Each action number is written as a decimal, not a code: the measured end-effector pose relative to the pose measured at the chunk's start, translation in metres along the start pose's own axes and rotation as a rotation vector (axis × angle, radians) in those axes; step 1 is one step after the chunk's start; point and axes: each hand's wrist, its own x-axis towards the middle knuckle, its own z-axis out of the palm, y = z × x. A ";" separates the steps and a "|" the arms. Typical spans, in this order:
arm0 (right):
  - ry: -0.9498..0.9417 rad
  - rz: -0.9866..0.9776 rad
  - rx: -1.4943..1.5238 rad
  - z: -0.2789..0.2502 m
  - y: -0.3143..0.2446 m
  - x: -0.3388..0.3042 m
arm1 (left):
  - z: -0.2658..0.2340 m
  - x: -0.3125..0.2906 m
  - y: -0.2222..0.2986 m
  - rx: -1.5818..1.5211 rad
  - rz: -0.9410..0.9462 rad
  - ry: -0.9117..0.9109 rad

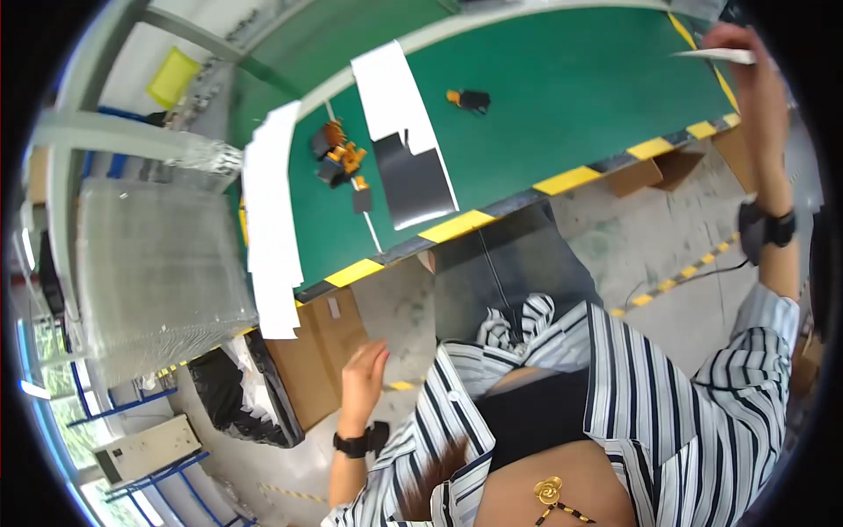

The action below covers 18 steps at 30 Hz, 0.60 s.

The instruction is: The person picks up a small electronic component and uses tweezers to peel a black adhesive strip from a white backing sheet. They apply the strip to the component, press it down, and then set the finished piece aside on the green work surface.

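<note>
A green tabletop (571,114), striped yellow and black at its near edge, carries long white sheets (268,211) along its left edge; off the near edge is the left hand (361,376), fingers together or apart I cannot tell; by the right edge, the right hand (745,39) has fingers clamped on a thin flat white piece (713,55)

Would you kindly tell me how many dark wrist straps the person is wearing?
2: the left strap below the left hand, and the right strap below the raised right hand.
</note>
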 end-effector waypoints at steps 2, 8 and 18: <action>-0.285 -0.016 0.252 0.038 0.002 -0.032 | 0.002 0.045 0.054 0.064 0.391 0.134; -0.578 0.617 0.857 0.191 -0.017 -0.094 | 0.021 0.164 0.100 0.573 0.591 0.479; -0.654 0.799 0.660 0.262 0.024 -0.090 | 0.022 0.202 0.099 0.548 0.436 0.333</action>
